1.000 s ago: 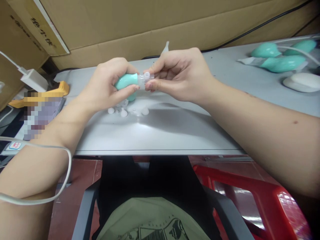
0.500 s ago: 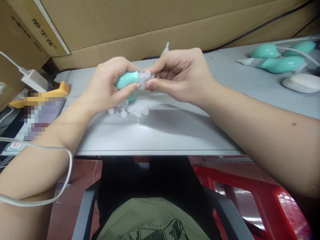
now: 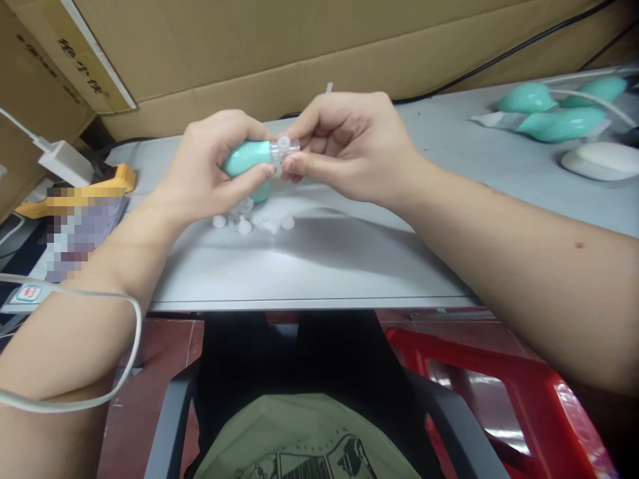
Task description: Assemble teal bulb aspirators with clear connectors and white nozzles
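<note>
My left hand [image 3: 204, 163] is closed around a teal squeeze bulb [image 3: 248, 158], its neck pointing right. At that neck sits a clear plastic fitting [image 3: 283, 144] with a small round port on top. Thumb and fingers of my right hand [image 3: 352, 143] pinch the fitting's right end, partly hiding it. Beneath the bulb another teal part [image 3: 260, 193] shows, mostly covered. Several small translucent pieces, among them a drop-shaped one [image 3: 244, 225], lie on the table below my hands. A thin whitish tip [image 3: 329, 87] sticks up behind my right hand.
Several teal bulbs [image 3: 562, 125] and a white computer mouse [image 3: 600, 161] lie at the right of the grey table [image 3: 319, 283]. On the left are a yellow power strip [image 3: 124, 178] and white charger [image 3: 67, 163]. A white cable [image 3: 138, 332] crosses my left forearm. Cardboard [image 3: 299, 40] stands behind.
The right hand has shifted slightly left, and the clear fitting now appears closer against the bulb's neck. The whole view has moved a little.
</note>
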Demonstrator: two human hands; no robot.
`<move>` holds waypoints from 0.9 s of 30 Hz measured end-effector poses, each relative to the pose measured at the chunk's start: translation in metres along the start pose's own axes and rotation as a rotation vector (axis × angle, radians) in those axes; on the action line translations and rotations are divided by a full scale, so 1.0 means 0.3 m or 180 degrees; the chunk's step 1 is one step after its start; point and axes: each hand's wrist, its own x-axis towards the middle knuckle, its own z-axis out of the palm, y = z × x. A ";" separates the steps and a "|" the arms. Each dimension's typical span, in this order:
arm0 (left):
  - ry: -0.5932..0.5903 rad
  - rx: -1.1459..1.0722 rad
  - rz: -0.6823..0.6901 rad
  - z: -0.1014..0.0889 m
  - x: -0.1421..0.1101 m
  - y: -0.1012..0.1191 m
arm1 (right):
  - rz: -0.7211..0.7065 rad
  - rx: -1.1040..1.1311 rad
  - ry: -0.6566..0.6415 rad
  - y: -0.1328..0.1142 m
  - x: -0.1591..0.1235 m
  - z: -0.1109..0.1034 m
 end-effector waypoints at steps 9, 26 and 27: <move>0.0189 0.0628 -0.0073 -0.096 -0.001 -0.012 | 0.0081 -0.0477 -0.0043 0.005 0.028 -0.028; 0.0209 0.0165 -0.0030 -0.077 0.000 -0.143 | 0.0899 -0.2127 -0.2093 -0.144 0.006 -0.015; 0.0153 0.0148 -0.0041 -0.077 0.001 -0.145 | 0.0954 -0.2147 -0.2093 -0.148 0.007 -0.011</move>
